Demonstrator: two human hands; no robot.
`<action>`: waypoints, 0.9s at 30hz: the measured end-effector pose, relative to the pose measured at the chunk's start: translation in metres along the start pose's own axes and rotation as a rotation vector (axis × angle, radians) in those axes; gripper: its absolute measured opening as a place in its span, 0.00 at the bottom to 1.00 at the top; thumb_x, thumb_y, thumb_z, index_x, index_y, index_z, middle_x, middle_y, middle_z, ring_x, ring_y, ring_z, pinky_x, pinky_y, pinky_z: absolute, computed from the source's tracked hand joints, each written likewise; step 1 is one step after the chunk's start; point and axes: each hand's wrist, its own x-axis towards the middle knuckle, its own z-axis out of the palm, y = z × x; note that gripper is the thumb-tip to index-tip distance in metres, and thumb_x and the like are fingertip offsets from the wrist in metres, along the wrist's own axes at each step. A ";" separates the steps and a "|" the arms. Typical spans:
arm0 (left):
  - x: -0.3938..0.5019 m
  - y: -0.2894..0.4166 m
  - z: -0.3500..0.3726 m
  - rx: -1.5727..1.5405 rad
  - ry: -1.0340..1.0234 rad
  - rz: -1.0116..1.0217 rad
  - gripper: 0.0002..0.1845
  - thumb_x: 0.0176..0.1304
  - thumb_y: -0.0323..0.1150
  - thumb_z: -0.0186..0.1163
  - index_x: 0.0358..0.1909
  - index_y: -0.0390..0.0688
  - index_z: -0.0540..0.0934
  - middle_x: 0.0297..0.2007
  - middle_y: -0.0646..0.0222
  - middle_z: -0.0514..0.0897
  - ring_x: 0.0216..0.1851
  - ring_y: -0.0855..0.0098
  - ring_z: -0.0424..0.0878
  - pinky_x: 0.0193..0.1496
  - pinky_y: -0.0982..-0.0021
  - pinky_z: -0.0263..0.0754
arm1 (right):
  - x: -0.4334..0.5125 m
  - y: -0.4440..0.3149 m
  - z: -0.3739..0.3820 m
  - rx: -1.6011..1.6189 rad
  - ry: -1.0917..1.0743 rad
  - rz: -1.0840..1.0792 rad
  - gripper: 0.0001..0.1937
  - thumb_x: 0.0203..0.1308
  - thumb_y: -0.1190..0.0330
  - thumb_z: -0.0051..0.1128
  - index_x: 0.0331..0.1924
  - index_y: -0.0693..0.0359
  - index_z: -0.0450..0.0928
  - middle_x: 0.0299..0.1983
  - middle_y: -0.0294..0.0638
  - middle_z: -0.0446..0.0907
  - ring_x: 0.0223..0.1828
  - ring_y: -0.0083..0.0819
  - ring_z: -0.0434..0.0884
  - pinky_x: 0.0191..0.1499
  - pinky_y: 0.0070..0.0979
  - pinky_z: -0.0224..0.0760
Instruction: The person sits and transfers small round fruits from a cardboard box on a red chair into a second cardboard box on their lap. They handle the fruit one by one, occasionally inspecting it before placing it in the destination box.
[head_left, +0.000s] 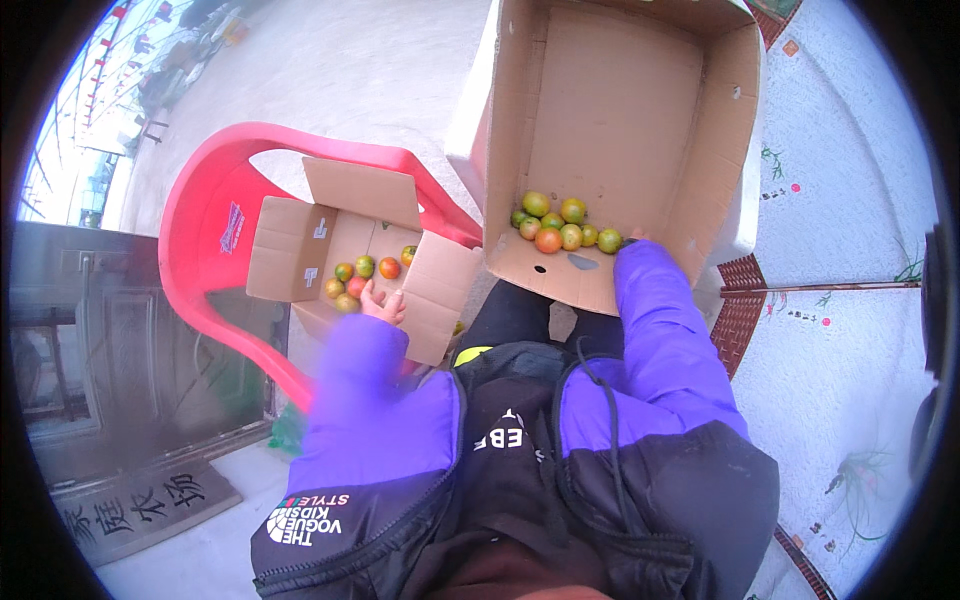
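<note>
My left hand (384, 303) is over the near edge of a small open cardboard box (291, 240), its fingers apart beside a reddish tomato (357, 286). Several more green, yellow and orange tomatoes lie in that box, which stands on a red plastic chair (191, 225). To the right, a larger cardboard box (615, 112) holds a cluster of green and orange tomatoes (571, 237) in its near left part. My right hand (637, 238) is at this box's near end, close to a green tomato (609, 241); the purple sleeve and the box hide most of it, and its grip cannot be told.
A white surface (739, 217) shows under the large box. White patterned panels with brown woven edging (739, 315) lie along the right. At the left are a dark panelled door (142, 345) and a mat bearing writing (150, 510). Green plastic (287, 431) lies behind the chair.
</note>
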 end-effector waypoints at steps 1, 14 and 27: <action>-0.003 0.002 0.003 -0.002 -0.013 0.008 0.44 0.55 0.34 0.61 0.67 0.51 0.42 0.62 0.51 0.57 0.41 0.64 0.78 0.36 0.66 0.75 | 0.002 -0.001 0.001 0.008 0.016 0.007 0.22 0.52 0.62 0.54 0.51 0.61 0.70 0.51 0.54 0.73 0.55 0.49 0.71 0.56 0.38 0.65; -0.064 0.052 0.093 0.106 -0.604 0.251 0.33 0.60 0.38 0.57 0.65 0.50 0.55 0.58 0.56 0.64 0.47 0.66 0.76 0.43 0.66 0.72 | -0.103 -0.094 -0.057 0.816 -0.101 -0.483 0.27 0.44 0.55 0.64 0.44 0.64 0.71 0.37 0.53 0.77 0.41 0.41 0.78 0.45 0.33 0.71; -0.020 0.035 0.012 -0.221 -0.258 0.012 0.31 0.60 0.46 0.56 0.62 0.48 0.58 0.44 0.69 0.75 0.36 0.73 0.77 0.33 0.74 0.70 | -0.122 -0.124 -0.057 0.072 0.032 -0.705 0.13 0.54 0.61 0.48 0.40 0.58 0.75 0.41 0.50 0.76 0.43 0.47 0.75 0.46 0.42 0.69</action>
